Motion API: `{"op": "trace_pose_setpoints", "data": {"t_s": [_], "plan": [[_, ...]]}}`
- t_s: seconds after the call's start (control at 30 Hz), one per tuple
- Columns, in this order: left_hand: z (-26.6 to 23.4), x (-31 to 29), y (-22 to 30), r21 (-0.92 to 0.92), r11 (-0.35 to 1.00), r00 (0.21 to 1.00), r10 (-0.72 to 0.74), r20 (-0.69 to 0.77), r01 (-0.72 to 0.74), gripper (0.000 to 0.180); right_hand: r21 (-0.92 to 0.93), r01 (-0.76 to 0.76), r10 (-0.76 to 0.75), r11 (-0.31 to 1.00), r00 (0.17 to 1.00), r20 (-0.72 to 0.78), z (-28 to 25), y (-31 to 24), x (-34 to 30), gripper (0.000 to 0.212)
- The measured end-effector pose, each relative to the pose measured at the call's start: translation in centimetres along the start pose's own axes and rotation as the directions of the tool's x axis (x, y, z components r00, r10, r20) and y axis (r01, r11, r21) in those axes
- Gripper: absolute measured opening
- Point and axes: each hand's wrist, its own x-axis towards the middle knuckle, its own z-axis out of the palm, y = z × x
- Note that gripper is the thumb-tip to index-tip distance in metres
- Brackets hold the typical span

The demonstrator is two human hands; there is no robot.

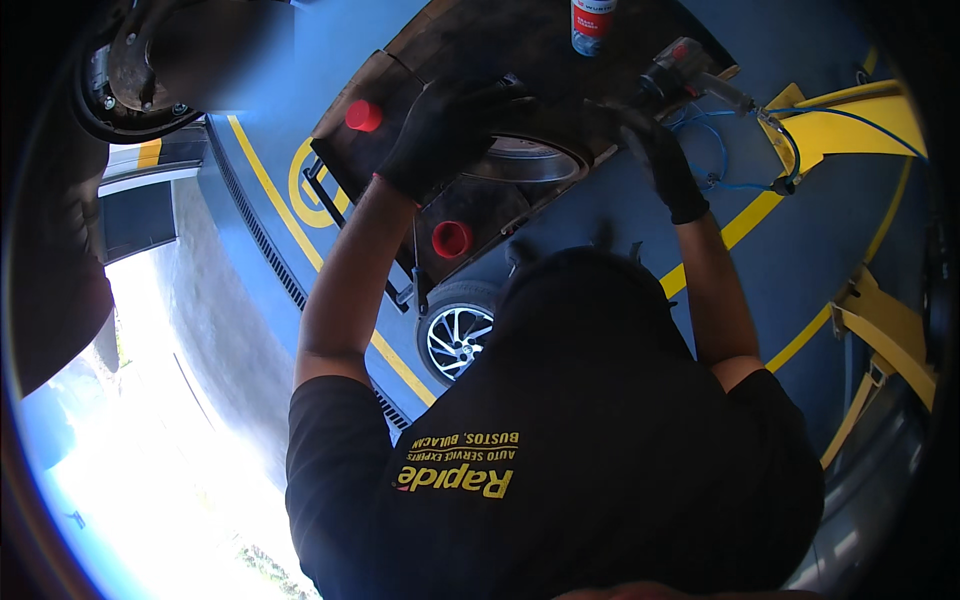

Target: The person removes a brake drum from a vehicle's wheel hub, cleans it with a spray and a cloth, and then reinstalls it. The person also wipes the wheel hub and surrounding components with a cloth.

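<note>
Workpiece [545,165], round and metallic, lay on the dark work top [490,205] in the head view, its long axis running roughly left-right. The left hand [450,130] and shadow hid its far side; neither that grip nor the right hand's [660,160] could be determined (dark on dark). Open floor [625,215] bordered the near edge.

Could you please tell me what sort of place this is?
Most likely a car repair workshop: a spoked wheel with its tyre is in view, a power tool lies on the dark worktop, and a yellow metal arm looks like part of a vehicle lift.
</note>
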Motion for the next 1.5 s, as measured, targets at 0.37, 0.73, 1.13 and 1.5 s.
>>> {"op": "trace_pose_setpoints", "data": {"t_s": [0.37, 0.73, 1.13, 1.5], "plan": [[2.1, -5.3, -0.8, -0.977, 0.019, 0.458, -0.885, 0.084, 0.214, 0.059, 0.536, 0.099, -0.127, 0.838, 0.992, 0.016, 10.5, -5.1, 1.4, 0.043], [0.4, -5.6, 1.5, -0.673, 0.376, 0.495, -0.869, -0.017, 0.637, 0.051, 0.385, 0.278, -0.329, 0.880, 0.942, 0.071, 8.8, -7.0, 4.5, 0.040], [0.8, -9.1, 0.6, -0.316, 0.709, 0.705, -0.694, -0.149, 0.631, 0.070, 0.389, 0.396, -0.430, 0.831, 0.903, 0.000, 12.1, -9.2, 4.7, 0.045], [1.1, -9.3, 2.2, -0.390, 0.664, 0.664, -0.731, -0.156, 0.639, 0.071, 0.743, -0.646, 0.041, 0.174, 0.759, 0.650, 16.6, -7.5, 3.1, 0.044]]}}
